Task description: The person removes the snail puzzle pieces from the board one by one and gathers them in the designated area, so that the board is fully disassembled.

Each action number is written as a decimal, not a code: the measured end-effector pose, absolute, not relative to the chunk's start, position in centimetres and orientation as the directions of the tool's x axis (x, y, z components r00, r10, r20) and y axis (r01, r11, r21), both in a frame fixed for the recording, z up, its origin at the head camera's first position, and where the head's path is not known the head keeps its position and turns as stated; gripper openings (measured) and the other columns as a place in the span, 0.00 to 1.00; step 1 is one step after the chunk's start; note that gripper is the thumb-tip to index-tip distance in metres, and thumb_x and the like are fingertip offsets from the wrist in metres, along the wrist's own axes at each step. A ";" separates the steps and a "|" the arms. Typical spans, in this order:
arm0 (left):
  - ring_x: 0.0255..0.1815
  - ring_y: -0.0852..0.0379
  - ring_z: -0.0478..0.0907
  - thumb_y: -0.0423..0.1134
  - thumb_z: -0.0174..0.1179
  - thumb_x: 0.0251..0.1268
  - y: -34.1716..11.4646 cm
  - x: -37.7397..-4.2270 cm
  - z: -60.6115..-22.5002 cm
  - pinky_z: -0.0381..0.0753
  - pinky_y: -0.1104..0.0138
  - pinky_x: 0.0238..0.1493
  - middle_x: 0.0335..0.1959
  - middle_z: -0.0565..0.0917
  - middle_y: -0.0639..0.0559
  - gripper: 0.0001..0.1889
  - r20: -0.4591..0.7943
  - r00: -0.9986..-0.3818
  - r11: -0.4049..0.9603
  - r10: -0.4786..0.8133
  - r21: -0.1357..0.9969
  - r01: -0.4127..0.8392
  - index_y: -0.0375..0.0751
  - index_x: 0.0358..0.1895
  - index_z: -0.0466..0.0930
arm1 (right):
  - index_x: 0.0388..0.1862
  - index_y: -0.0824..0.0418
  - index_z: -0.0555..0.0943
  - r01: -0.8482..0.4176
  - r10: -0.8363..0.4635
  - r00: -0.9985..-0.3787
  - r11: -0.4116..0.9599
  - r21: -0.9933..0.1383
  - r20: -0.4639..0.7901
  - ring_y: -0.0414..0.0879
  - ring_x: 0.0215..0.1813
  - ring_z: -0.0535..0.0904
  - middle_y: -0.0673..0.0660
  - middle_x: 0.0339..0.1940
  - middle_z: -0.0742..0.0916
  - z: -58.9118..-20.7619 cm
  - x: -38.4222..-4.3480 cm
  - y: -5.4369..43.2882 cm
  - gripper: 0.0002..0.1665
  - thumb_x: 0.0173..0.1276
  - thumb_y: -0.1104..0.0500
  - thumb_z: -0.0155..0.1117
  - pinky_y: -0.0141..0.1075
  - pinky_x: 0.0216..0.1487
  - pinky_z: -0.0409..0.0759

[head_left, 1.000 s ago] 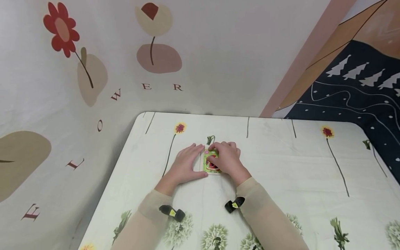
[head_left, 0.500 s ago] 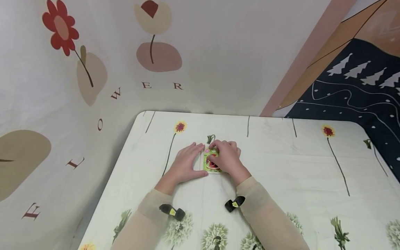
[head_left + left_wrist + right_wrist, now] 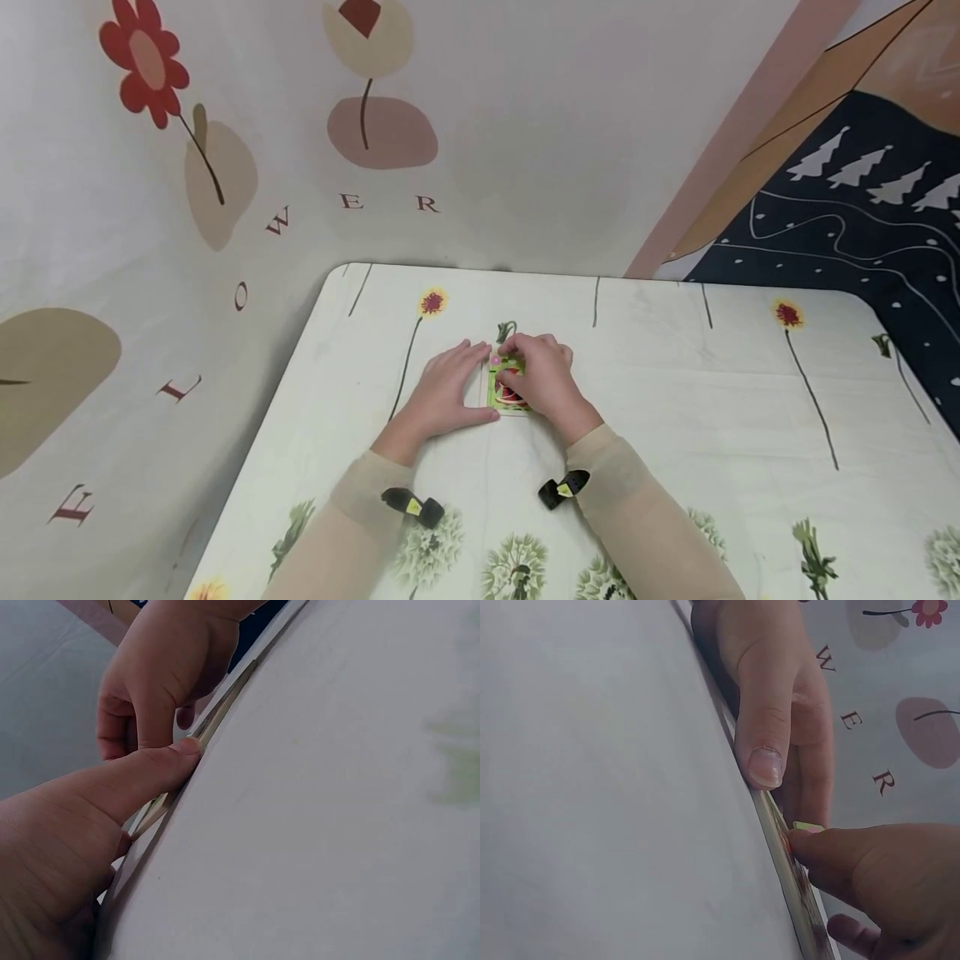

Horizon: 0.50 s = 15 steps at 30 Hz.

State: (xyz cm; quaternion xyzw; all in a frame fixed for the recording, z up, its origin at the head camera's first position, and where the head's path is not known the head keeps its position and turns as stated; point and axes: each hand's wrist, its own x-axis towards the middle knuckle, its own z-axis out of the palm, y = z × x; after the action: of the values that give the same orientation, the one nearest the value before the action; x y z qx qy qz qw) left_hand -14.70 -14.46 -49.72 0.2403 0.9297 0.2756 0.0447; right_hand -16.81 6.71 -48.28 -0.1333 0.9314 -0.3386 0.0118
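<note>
A small flat puzzle board (image 3: 513, 401) with a green border and a red and dark picture lies on the table between the hands. My left hand (image 3: 444, 393) is spread at its left side, fingers straight, with the thumb (image 3: 169, 761) against the near edge. Bent over the board's right part, my right hand (image 3: 549, 382) pinches a small green-and-pink puzzle piece (image 3: 808, 826) between thumb and index finger. This piece stands up at the board's upper left corner in the right wrist view. The right hand hides much of the picture.
The white tablecloth (image 3: 690, 400) has printed flowers and dandelions. Beyond the table's far edge hangs a pale cloth wall (image 3: 525, 167) with flower prints and letters. A dark panel with white trees (image 3: 847, 217) is at the right. Black wrist cameras (image 3: 564, 490) sit on both sleeves.
The right hand's fingers have shifted very slightly over the board. The left hand and the board stay in place while the head view tilts slightly.
</note>
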 end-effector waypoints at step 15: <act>0.87 0.42 0.52 0.62 0.76 0.58 -14.3 -14.7 -49.7 0.52 0.39 0.82 0.84 0.64 0.45 0.56 0.036 -0.883 0.742 0.468 0.526 0.415 0.41 0.85 0.61 | 0.65 0.53 0.87 -0.370 -0.368 -0.922 0.749 -0.549 0.119 0.52 0.59 0.79 0.52 0.58 0.91 -48.5 -17.0 7.5 0.24 0.71 0.61 0.76 0.59 0.66 0.63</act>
State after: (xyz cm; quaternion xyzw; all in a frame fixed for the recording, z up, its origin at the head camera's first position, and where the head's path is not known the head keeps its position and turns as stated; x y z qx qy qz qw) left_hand -14.73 -14.34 -49.72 0.2367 0.9321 0.2698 0.0492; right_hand -17.03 7.49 -48.51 -0.1974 0.9352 -0.2940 -0.0017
